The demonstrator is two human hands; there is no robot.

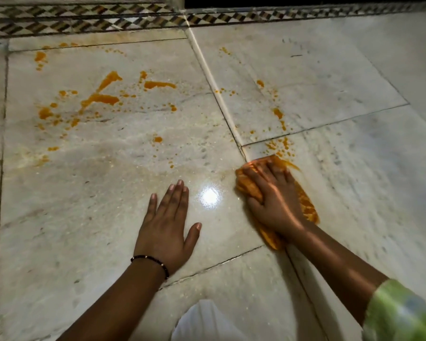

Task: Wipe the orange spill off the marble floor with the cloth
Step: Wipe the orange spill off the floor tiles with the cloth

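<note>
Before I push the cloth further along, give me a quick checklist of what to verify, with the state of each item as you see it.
1. Right hand pressed flat on the cloth: ok.
2. Left hand braced on bare floor, off the orange spill: ok.
3. Cloth has clean fabric left: not ok, what shows is stained orange.
4. Spots just ahead of the cloth cleared: not ok.
5. Big splashes on the far left slab cleared: not ok, untouched.
6. Floor already wiped is residue free: cannot tell, glare hides it.
</note>
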